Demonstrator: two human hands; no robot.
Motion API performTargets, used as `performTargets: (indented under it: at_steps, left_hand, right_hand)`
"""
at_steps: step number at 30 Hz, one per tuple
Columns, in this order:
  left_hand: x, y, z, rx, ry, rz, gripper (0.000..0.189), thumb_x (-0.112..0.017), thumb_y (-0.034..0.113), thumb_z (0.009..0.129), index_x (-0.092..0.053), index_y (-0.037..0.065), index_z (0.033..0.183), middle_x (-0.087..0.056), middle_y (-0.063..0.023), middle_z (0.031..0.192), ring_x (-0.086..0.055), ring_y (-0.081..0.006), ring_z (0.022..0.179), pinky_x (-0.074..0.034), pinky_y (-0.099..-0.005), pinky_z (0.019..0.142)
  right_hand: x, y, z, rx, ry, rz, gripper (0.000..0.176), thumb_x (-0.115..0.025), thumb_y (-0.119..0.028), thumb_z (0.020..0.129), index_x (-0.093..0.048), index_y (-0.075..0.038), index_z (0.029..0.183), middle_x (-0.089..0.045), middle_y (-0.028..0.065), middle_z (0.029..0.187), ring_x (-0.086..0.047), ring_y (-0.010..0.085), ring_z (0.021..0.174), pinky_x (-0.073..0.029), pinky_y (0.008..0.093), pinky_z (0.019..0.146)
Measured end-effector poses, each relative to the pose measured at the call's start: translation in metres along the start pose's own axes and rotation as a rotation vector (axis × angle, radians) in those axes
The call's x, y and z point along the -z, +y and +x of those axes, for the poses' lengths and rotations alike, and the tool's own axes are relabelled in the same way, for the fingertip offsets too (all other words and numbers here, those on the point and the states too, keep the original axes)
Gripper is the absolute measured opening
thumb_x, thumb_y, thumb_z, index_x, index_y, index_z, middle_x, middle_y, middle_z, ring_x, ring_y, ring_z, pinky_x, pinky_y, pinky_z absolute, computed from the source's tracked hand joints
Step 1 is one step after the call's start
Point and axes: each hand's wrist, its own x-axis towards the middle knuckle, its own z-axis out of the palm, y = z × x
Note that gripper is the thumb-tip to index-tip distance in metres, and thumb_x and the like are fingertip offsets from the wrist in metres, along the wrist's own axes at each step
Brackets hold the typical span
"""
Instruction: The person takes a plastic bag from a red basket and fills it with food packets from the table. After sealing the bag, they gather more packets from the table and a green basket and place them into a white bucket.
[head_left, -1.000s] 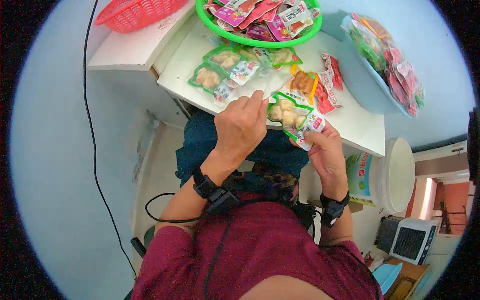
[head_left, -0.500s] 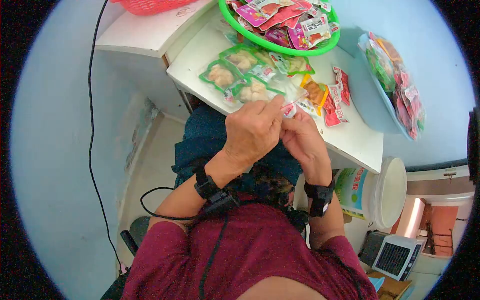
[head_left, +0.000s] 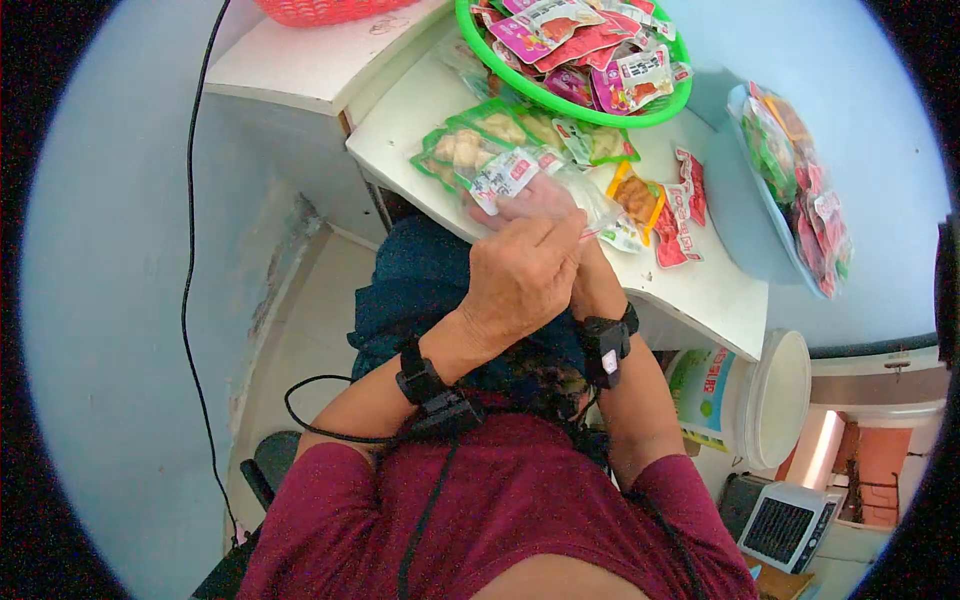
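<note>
A clear plastic bag (head_left: 590,195) with a white printed label (head_left: 505,178) is spread over the front of the white table. My left hand (head_left: 525,270) is closed, pinching the bag's edge near its mouth. My right hand (head_left: 532,197) reaches past it into the bag; its fingers show through the plastic, stretched out behind the label. Just beyond lie green-edged packets (head_left: 460,148) of pale food, partly covered by the bag. An orange-edged packet (head_left: 637,198) and small red packets (head_left: 677,230) lie to the right of the hands.
A green basket (head_left: 640,120) full of pink, purple and red packets stands at the back. At right is a light-blue tub (head_left: 742,190) with more packets. A red basket (head_left: 335,10) sits on the white cabinet (head_left: 290,75). A white bucket (head_left: 775,400) stands below the table's right side.
My right hand has moved from beside the left hand's fingertips into the clear bag, which is now opened out. My left hand still grips its edge, slightly lower and further right.
</note>
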Motion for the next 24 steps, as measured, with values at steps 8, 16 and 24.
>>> performTargets:
  at_steps: [8, 16, 24]
  left_hand:
    - [-0.002, 0.001, 0.001, -0.024, -0.011, 0.004, 0.021, -0.069, 0.013, 0.083, -0.069, 0.005, 0.102, -0.065, -0.01, 0.077, -0.064, -0.0281, 0.067, -0.052, -0.0383, 0.059]
    - [0.003, 0.001, 0.003, -0.044, -0.047, -0.013, 0.022, -0.069, 0.011, 0.083, -0.068, 0.005, 0.104, -0.067, -0.0117, 0.083, -0.066, -0.0293, 0.072, -0.054, -0.0381, 0.063]
    - [0.003, -0.003, 0.003, -0.043, -0.018, -0.044, 0.022, -0.069, 0.01, 0.083, -0.067, 0.004, 0.103, -0.069, -0.0138, 0.093, -0.068, -0.0319, 0.081, -0.055, -0.039, 0.069]
  right_hand:
    - [0.01, 0.013, -0.008, -0.076, -0.104, -0.039, 0.034, -0.065, -0.04, 0.083, -0.069, -0.023, 0.112, -0.067, 0.0061, 0.099, -0.064, 0.0279, 0.089, -0.052, 0.0395, 0.072]
    - [0.01, -0.031, 0.01, -0.644, -0.142, -0.186, 0.03, -0.068, -0.037, 0.079, -0.069, -0.025, 0.108, -0.067, 0.0067, 0.087, -0.064, 0.0301, 0.074, -0.05, 0.0426, 0.061]
    - [0.029, -0.09, 0.006, -0.137, -0.312, -0.61, 0.029, -0.064, -0.037, 0.083, -0.07, -0.021, 0.106, -0.067, 0.0077, 0.082, -0.064, 0.0277, 0.071, -0.049, 0.0404, 0.061]
